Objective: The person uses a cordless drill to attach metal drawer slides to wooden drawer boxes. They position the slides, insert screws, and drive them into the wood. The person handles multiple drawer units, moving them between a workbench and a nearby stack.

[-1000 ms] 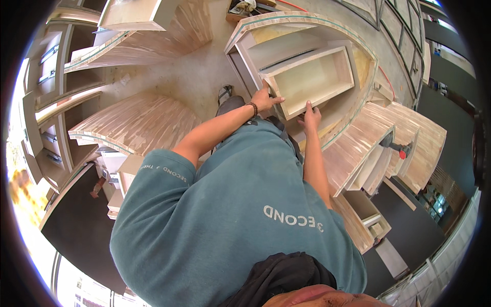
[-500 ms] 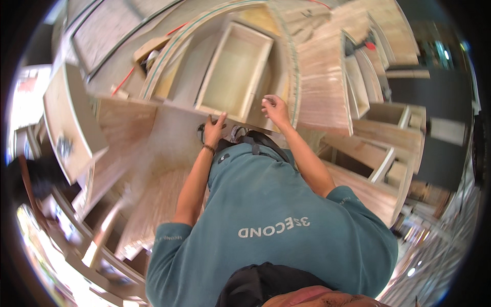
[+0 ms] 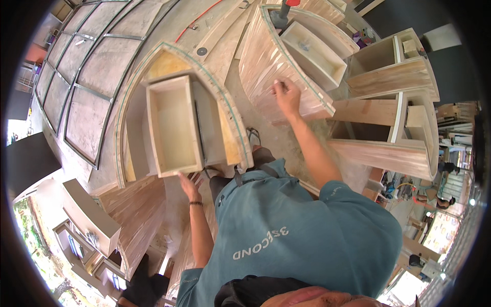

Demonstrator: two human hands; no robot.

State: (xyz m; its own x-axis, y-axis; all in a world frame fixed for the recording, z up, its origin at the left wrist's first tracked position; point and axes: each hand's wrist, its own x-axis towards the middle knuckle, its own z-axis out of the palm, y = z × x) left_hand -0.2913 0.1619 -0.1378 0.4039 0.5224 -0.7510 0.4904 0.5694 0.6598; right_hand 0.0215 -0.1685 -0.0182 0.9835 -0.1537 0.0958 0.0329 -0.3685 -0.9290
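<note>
An open wooden drawer box — pale plywood, long and rectangular, its inside bare — is seen lying on a workbench edged with a thin green strip. The left hand is held just below the near end of the box, fingers spread and loose, with nothing gripped; whether the fingertips touch the box's lower edge cannot be told. A dark band is worn at that wrist. The right hand is laid flat, fingers slightly apart, on the streaked face of a second plywood cabinet to the right, nothing being pinched by it. A second open drawer box is set into the top of that cabinet, and a dark tool with a red cap stands at its far end. Further right, open plywood carcasses are stacked side by side. A red cord is trailed across the boards beyond the workbench, near a small dark round disc. A grid of large framed panels fills the upper left. No packages are made out; the only lettering in view is pale print on the person's teal shirt. A sandalled foot is seen on the dusty floor between the two benches.
</note>
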